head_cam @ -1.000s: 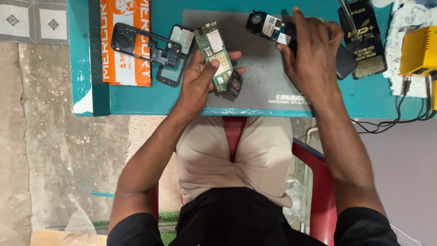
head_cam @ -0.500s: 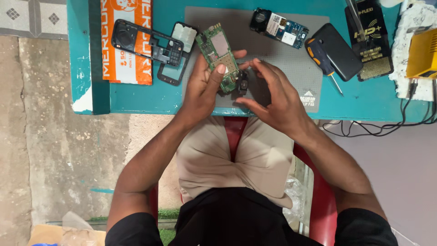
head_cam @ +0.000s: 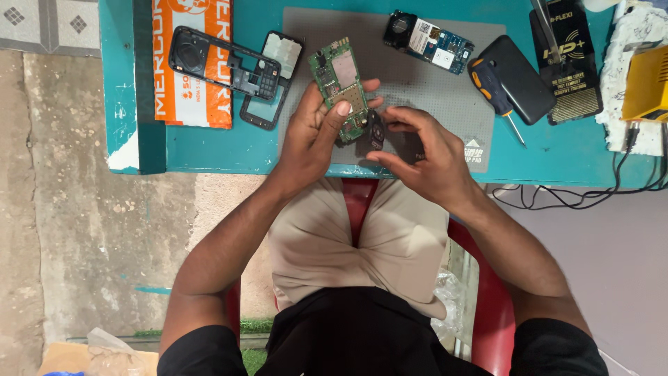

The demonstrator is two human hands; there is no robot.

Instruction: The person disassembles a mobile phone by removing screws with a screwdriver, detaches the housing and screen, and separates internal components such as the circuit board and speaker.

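Two Hands on One Circuit Board

Teal table (head_cam: 209,150) spans the upper frame, with bare concrete floor at left. Grey mat (head_cam: 445,90) lies at top centre. Left hand (head_cam: 316,136) grasps the green circuit board (head_cam: 341,80) at centre. Right hand (head_cam: 424,157) pinches a small dark part (head_cam: 371,134) touching the board's lower end. Recommended: support the board by its edges and keep it over the mat.

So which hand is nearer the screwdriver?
Right. The right hand sits just beside the screwdriver; the left hand, holding the green circuit board, is farther away.
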